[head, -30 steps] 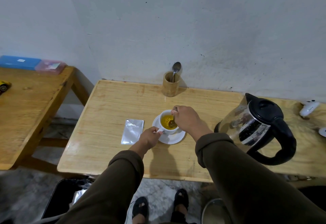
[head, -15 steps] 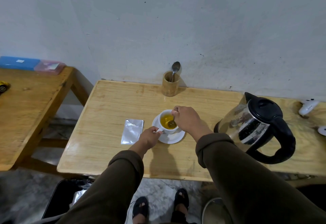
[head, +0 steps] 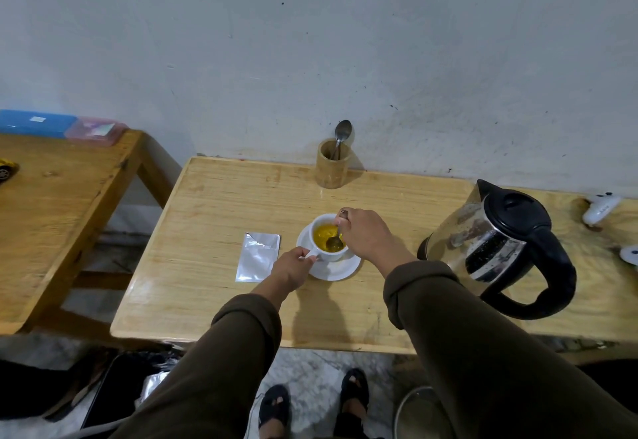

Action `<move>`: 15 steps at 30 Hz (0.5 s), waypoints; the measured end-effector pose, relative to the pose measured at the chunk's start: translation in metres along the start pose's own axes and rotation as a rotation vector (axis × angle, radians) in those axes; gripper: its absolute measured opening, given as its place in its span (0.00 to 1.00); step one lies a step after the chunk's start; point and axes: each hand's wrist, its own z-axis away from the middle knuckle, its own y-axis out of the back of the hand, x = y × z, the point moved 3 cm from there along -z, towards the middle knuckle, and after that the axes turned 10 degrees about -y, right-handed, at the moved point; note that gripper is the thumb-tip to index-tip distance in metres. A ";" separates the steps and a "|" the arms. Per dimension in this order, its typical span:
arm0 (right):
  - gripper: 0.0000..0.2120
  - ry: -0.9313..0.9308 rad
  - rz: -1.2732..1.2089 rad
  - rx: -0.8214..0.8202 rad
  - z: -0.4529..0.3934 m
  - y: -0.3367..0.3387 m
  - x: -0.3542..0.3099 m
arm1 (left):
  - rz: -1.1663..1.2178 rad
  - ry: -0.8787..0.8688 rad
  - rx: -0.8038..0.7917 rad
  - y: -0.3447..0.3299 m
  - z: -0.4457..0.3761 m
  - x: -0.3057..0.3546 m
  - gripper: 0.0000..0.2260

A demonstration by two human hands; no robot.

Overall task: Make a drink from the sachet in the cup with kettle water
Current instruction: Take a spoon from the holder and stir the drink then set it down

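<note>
A white cup (head: 322,228) holding yellow liquid stands on a white saucer (head: 333,270) in the middle of the wooden table (head: 214,203). My left hand (head: 293,267) pinches the cup's handle at its left side. My right hand (head: 367,236) is over the cup's right rim and grips a metal spoon (head: 334,241) whose bowl sits in the liquid. A silver sachet (head: 258,256) lies flat just left of the saucer. The steel and black kettle (head: 497,245) stands to the right, its handle toward me.
A bamboo holder (head: 332,168) with another spoon stands by the wall behind the cup. White objects (head: 599,209) lie at the table's far right. A second wooden table (head: 51,210) with blue and pink boxes is on the left. A black bin is under the table's front edge.
The spoon's bowl has shifted slightly inside the cup. Both hands stay where they were on the cup handle and the spoon.
</note>
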 end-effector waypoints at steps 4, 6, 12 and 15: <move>0.13 -0.022 0.043 0.053 0.000 0.000 0.001 | -0.005 0.000 0.006 0.000 0.000 0.000 0.16; 0.13 -0.021 0.012 0.039 0.000 -0.001 0.001 | -0.005 0.000 0.004 0.000 0.000 0.000 0.16; 0.14 0.014 -0.086 -0.047 0.002 -0.002 -0.003 | -0.016 0.000 -0.001 0.000 -0.002 0.000 0.16; 0.14 -0.003 -0.031 -0.018 -0.002 -0.001 -0.002 | -0.028 0.001 -0.010 0.000 -0.002 0.000 0.17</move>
